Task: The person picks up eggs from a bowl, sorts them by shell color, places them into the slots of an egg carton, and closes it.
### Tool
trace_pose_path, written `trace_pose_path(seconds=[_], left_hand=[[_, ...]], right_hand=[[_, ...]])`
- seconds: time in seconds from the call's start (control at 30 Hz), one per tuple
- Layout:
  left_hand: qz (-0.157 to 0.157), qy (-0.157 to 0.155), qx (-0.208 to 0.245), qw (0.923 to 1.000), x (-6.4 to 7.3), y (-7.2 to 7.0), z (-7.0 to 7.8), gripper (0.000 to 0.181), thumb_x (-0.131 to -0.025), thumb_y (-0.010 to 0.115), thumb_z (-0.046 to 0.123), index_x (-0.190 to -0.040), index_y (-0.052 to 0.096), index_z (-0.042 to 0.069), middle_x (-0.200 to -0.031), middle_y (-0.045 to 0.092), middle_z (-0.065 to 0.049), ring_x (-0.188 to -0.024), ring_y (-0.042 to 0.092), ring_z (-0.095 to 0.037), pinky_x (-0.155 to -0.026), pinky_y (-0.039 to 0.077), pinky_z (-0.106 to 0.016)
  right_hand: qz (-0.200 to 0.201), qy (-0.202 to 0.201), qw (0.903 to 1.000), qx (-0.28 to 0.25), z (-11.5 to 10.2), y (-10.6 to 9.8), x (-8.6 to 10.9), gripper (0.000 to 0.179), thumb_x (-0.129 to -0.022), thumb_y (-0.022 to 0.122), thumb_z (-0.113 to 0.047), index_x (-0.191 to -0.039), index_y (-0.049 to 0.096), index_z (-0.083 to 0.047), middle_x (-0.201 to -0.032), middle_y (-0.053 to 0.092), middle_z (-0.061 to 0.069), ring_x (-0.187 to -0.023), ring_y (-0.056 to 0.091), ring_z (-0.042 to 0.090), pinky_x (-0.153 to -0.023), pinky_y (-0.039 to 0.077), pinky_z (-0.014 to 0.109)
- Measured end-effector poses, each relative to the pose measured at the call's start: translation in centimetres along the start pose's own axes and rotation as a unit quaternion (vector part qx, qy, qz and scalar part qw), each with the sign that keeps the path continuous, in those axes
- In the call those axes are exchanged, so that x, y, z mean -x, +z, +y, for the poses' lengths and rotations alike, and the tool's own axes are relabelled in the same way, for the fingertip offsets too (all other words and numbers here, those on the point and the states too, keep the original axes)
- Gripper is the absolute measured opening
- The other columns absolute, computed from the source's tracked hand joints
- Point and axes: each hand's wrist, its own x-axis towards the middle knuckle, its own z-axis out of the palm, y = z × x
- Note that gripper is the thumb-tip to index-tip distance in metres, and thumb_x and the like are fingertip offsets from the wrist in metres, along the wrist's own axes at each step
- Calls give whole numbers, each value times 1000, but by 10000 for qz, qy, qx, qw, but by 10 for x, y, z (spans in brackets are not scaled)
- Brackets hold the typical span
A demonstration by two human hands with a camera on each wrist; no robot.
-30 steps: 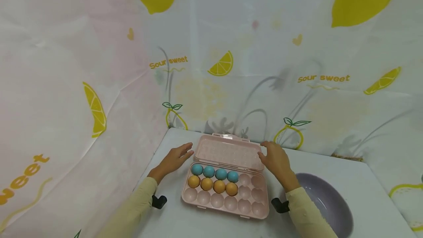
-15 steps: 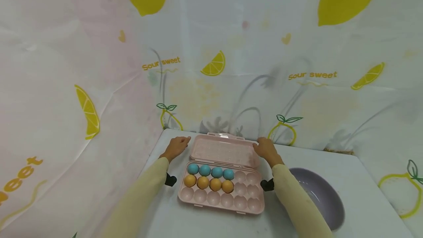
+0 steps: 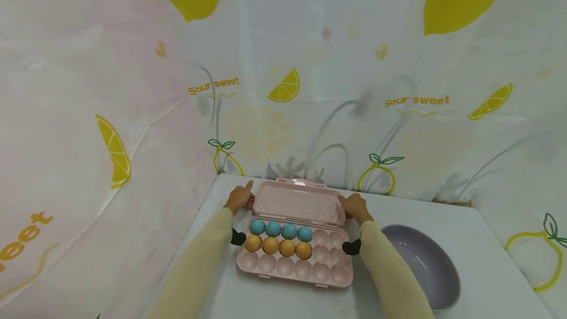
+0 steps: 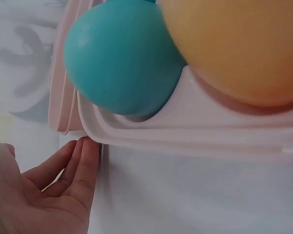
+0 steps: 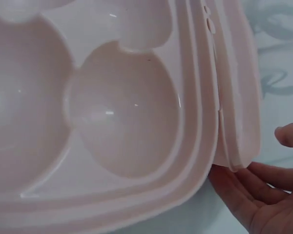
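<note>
A pink plastic egg box lies on the white table with its lid folded back towards the wall. Blue eggs fill part of its back row, and orange eggs sit in the row before them; the front row's cups hold nothing. At the lid's left end, my left hand touches the edge with straight fingers, thumb raised. My right hand is at the right end, its extended fingers reaching under the lid's edge, thumb apart. The fingertips underneath are hidden.
A grey-purple bowl stands right of the box, beside my right forearm. Walls covered in lemon-print sheeting rise behind and left of the table. Black wrist mounts sit close to the box's sides.
Both hands have come in from beside the box to the lid's two ends, and their fingers now touch it. The head view has shifted slightly. The eggs stay in their cups.
</note>
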Motion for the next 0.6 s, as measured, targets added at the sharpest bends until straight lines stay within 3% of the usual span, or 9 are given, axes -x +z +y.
trace_pose_path(seconds=[0.2,0.33,0.47,0.6], left_hand=[[82,22,-466,9989,4,7,0,66,-102,31,48,-96,68,-7,-83,67,-12,-72,60,-19,-67,49,-26],[120,-30,-398,9991,6,9,2,66,-103,32,47,-98,68,-8,-85,66,-13,-75,60,-21,-67,50,-27],[166,97,-273,9994,6,8,3,66,-102,31,46,-96,69,-8,-81,66,-12,-72,60,-19,-67,51,-28],[182,318,104,9993,4,4,4,65,-103,31,44,-99,69,-8,-84,68,-14,-75,63,-21,-72,54,-31]], right_hand=[[70,288,9991,-300,4,9,-3,52,-96,51,-34,-100,66,16,-92,68,27,-84,67,37,-81,56,45],[51,378,9986,-364,2,8,-2,53,-95,51,-35,-102,67,15,-92,68,26,-81,67,35,-76,57,42],[174,260,9989,-350,0,5,0,52,-96,50,-35,-103,68,14,-100,68,27,-95,65,39,-86,54,47],[482,-59,9975,-523,-3,-2,4,46,-96,53,-33,-85,71,9,-82,70,21,-87,65,40,-84,53,52]])
